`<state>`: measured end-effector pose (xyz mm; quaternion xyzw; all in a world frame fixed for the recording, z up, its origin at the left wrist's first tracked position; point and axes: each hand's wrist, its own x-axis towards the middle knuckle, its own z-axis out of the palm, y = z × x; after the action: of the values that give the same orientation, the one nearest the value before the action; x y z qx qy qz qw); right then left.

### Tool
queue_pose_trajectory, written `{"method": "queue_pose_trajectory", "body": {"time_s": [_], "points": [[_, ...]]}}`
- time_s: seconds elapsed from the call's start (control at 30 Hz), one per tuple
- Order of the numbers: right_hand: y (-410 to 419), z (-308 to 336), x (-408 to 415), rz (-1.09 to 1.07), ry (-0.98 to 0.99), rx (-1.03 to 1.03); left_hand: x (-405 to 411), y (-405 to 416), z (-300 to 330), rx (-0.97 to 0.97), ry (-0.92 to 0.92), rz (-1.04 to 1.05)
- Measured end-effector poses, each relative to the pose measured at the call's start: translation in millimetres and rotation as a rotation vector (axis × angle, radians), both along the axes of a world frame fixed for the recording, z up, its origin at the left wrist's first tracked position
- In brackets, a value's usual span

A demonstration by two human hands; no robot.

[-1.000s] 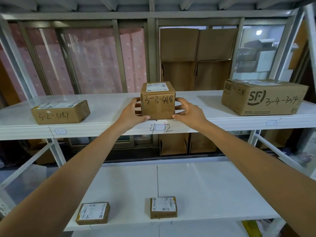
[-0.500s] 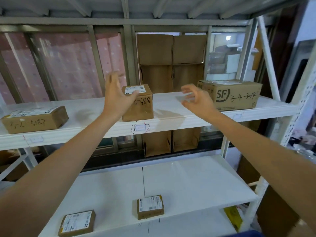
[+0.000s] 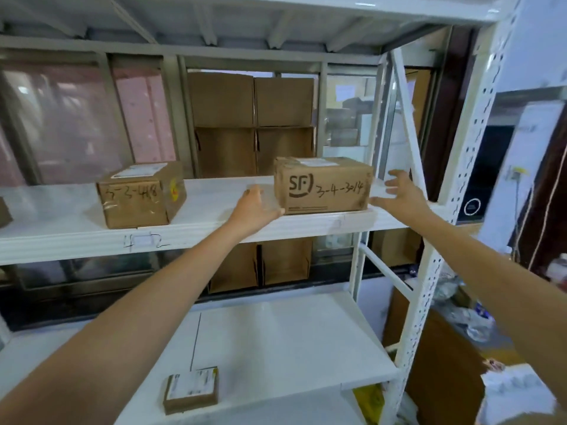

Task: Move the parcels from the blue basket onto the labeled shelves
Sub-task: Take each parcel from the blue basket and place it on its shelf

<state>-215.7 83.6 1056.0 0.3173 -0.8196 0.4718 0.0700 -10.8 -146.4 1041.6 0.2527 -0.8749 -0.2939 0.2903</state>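
A wide cardboard parcel (image 3: 323, 185) marked "SF" and "3-4-3014" sits on the upper white shelf (image 3: 214, 228) toward its right end. My left hand (image 3: 256, 208) is at the parcel's lower left corner, thumb touching or nearly touching it. My right hand (image 3: 399, 194) hovers just right of the parcel, fingers spread, holding nothing. A smaller cube parcel (image 3: 141, 194) marked "3-3-418" stands alone farther left on the same shelf. The blue basket is out of view.
A small flat parcel (image 3: 190, 389) lies at the front of the lower shelf (image 3: 276, 348). A white perforated upright (image 3: 445, 225) stands at the right. Cardboard boxes (image 3: 251, 124) are stacked behind the shelf. Clutter and bags lie on the floor at right.
Both hands let go of the cube parcel, which now rests on the shelf. They moved right to either side of the SF parcel, and the view turned right.
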Motion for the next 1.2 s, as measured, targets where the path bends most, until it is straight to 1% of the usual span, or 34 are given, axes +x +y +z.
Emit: {"method": "queue_pose_trajectory", "body": {"time_s": [0.1,0.23,0.4,0.6,0.73,0.83,0.9,0.97,1.0,1.03,1.07,1.1,1.13,1.2], "points": [[-1,-15,-18,0.099,-0.066,-0.007,-21,8,-9,0.017,0.004,0.084],[-13,-23,-24,0.163,-0.024,0.013,-35,14,-10,0.012,0.066,0.073],[-17,-26,-21,0.183,-0.001,-0.043,-41,11,-16,0.011,0.084,0.166],[-16,-28,-22,0.182,0.016,0.019,-46,7,-24,-0.028,0.092,0.216],[-16,-29,-22,0.194,0.008,0.047,-44,7,-24,-0.013,0.075,0.198],[-9,-31,-18,0.214,-0.011,-0.021,-35,13,-19,0.015,0.074,0.178],[-1,-39,-9,0.125,0.119,-0.128,-18,19,-19,-0.017,0.174,0.193],[5,-62,9,0.066,0.207,-0.280,15,23,-34,-0.130,0.305,0.182],[7,-81,21,0.073,0.222,-0.322,34,23,-48,-0.185,0.331,0.163],[8,-102,33,0.098,0.236,-0.319,54,20,-66,-0.214,0.323,0.152],[5,-127,46,0.138,0.244,-0.265,74,15,-87,-0.205,0.287,0.157],[0,-154,60,0.186,0.237,-0.180,94,8,-110,-0.156,0.234,0.178],[-7,-180,73,0.229,0.204,-0.087,112,0,-134,-0.087,0.175,0.211],[-28,-225,99,0.307,0.078,0.090,146,-22,-180,0.058,0.062,0.293]]}}
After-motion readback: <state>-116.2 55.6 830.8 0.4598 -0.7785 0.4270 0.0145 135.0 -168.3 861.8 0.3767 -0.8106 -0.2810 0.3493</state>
